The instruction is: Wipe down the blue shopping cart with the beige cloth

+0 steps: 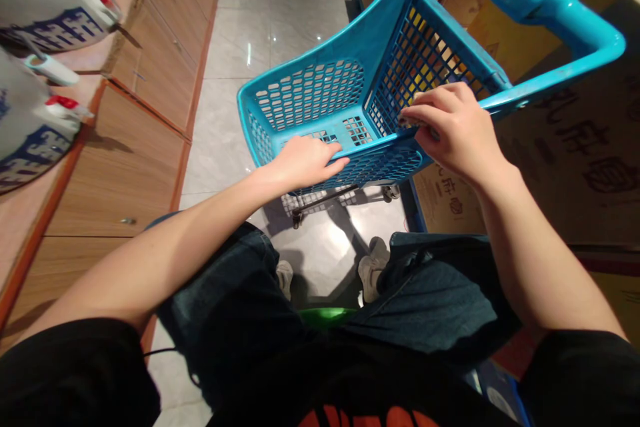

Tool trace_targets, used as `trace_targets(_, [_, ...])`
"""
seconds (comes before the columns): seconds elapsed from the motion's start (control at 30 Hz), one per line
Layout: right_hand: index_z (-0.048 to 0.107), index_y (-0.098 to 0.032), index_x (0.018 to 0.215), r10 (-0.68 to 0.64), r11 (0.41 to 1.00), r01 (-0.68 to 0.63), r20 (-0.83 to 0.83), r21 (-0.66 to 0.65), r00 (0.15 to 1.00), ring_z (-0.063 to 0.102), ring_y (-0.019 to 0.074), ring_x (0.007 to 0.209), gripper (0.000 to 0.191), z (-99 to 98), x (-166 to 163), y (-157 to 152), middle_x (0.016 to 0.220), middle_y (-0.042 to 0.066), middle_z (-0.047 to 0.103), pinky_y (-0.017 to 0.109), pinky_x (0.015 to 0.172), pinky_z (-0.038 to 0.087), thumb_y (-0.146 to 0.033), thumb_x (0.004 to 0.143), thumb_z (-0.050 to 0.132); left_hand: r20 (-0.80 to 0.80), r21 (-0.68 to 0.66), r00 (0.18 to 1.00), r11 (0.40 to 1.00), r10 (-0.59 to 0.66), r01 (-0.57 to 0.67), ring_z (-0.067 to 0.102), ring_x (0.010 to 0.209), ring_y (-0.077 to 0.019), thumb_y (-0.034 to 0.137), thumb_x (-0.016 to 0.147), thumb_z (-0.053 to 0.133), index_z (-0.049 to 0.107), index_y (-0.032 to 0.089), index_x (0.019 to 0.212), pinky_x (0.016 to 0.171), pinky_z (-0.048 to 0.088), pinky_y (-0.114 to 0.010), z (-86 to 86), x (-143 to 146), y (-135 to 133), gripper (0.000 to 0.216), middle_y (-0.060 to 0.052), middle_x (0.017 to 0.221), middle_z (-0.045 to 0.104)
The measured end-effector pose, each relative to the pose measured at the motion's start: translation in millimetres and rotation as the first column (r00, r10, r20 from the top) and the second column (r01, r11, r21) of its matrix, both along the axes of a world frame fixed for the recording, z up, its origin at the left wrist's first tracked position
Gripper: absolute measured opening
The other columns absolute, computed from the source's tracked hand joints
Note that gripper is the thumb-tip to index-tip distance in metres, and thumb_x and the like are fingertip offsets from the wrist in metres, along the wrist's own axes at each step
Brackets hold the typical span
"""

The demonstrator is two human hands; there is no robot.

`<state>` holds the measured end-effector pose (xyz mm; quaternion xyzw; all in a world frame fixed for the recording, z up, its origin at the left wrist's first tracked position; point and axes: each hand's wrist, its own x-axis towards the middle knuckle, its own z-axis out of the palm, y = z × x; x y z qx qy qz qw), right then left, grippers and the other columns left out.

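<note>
A blue plastic shopping cart (320, 90) with a latticed basket and a thick handle bar stands tilted in front of my knees. My left hand (305, 161) lies on the basket's near rim, fingers stretched along it, holding nothing. My right hand (450, 130) is curled over the rim at the inner lattice panel, its fingertips pinched on the panel's edge. The basket looks empty. I sit with my legs apart, in dark jeans and pale shoes.
Wooden cabinets (145, 120) run along the left, with large white and blue ceramic jars (45, 7) on top. Printed cardboard boxes (575, 147) are stacked at the right. A grey tiled aisle (270, 20) leads ahead. Something green (327, 315) shows beneath me.
</note>
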<state>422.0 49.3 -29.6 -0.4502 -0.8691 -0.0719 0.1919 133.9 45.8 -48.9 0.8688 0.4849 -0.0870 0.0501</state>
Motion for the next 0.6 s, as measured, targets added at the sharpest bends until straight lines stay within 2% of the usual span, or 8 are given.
trace_targets(0.07, [0.079,-0.032,0.122,-0.050,0.999,0.049,0.034,0.009,0.998,0.058,0.0381,0.129,0.040,-3.6,-6.0,-2.9,0.129,0.010,0.074,0.060,0.102,0.054,-0.012,0.096,0.056,0.001,0.001,1.000,1.000,-0.001,0.001,0.079,0.110,-0.0345,0.057,0.112,0.034,0.076,0.019,0.129,0.083,0.053,-0.037,-0.5,-0.1,0.1,0.060,-0.016,0.118,0.083])
trace_targets(0.17, [0.080,-0.030,0.117,-0.048,0.999,0.047,0.108,0.013,0.993,0.055,0.0381,0.139,0.036,-12.7,-25.0,-11.0,0.127,0.010,0.076,0.060,0.107,0.054,-0.011,0.097,0.056,0.011,0.005,1.000,1.000,-0.001,0.001,0.079,0.109,-0.0342,0.059,0.111,0.033,0.077,0.019,0.129,0.083,0.053,-0.037,-1.6,-0.2,0.8,0.061,-0.015,0.118,0.083])
trace_targets(0.27, [0.079,-0.032,0.122,0.068,0.998,-0.067,0.112,-0.011,0.991,0.056,0.0344,0.139,0.040,-14.9,-32.0,-13.2,0.130,0.008,0.076,0.057,0.109,0.055,-0.011,0.099,0.054,0.016,0.006,1.000,1.000,0.000,0.000,0.079,0.109,-0.0340,0.060,0.111,0.032,0.076,0.019,0.131,0.084,0.053,-0.037,-2.2,-0.2,1.2,0.063,-0.015,0.119,0.083])
trace_targets(0.37, [0.077,-0.032,0.127,0.139,0.990,-0.138,0.046,-0.033,0.989,0.058,0.0347,0.133,0.044,-9.0,-18.8,-6.4,0.133,0.008,0.075,0.056,0.106,0.057,-0.010,0.095,0.056,0.000,0.010,1.000,1.000,-0.003,0.003,0.078,0.111,-0.0349,0.059,0.111,0.032,0.076,0.019,0.132,0.084,0.053,-0.037,-2.1,-0.3,1.2,0.063,-0.016,0.119,0.083])
trace_targets(0.47, [0.076,-0.033,0.131,0.040,0.999,-0.040,0.001,-0.009,0.999,0.060,0.0356,0.127,0.047,-5.5,-7.4,-0.8,0.136,0.010,0.072,0.056,0.097,0.059,-0.011,0.094,0.056,0.001,0.004,1.000,1.000,0.001,-0.001,0.079,0.110,-0.0354,0.058,0.111,0.033,0.076,0.020,0.130,0.083,0.053,-0.038,-1.8,-0.3,1.1,0.061,-0.016,0.118,0.083])
trace_targets(0.53, [0.077,-0.032,0.128,-0.005,1.000,0.004,0.026,0.022,1.000,0.059,0.0364,0.127,0.045,-7.8,-10.6,-2.1,0.131,0.010,0.073,0.057,0.097,0.059,-0.013,0.094,0.055,0.012,-0.003,1.000,1.000,0.003,-0.003,0.079,0.109,-0.0350,0.058,0.111,0.034,0.076,0.019,0.130,0.084,0.053,-0.038,-1.8,-0.3,1.0,0.061,-0.016,0.118,0.083])
trace_targets(0.6, [0.078,-0.032,0.124,0.004,1.000,-0.005,0.059,0.024,0.998,0.058,0.0365,0.130,0.042,-12.1,-20.6,-6.7,0.125,0.010,0.074,0.058,0.101,0.058,-0.013,0.095,0.055,0.021,-0.005,1.000,1.000,0.002,-0.002,0.079,0.109,-0.0348,0.059,0.111,0.034,0.077,0.019,0.129,0.084,0.054,-0.038,-1.9,-0.4,1.0,0.061,-0.016,0.118,0.083])
